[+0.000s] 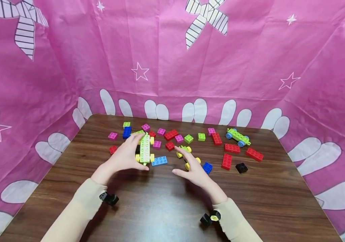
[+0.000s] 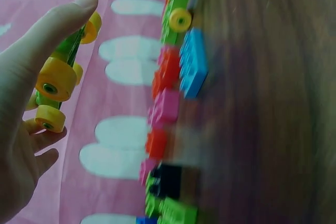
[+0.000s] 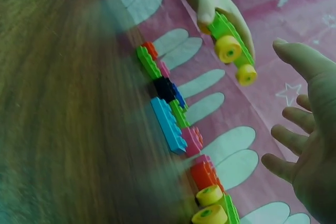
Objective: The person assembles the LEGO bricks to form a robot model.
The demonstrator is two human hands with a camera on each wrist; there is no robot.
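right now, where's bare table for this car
Near table between left sleeve and right sleeve is bare; so is the patch right of the rightmost black block. Crowded: beyond the left hand, where pink blocks and red blocks cluster.

In the head view, the right hand point(image 1: 196, 172) partly covers a yellow-wheeled car point(image 1: 186, 148), which the right wrist view cuts at the bottom; the left hand point(image 1: 125, 155) partly hides a black brick point(image 1: 138, 149).

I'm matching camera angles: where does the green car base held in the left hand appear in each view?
Head: green car base, lower half, left of centre.
Left wrist: left side, mostly upper half.
Right wrist: upper half, right of centre.
Shared landmark: light-blue brick.
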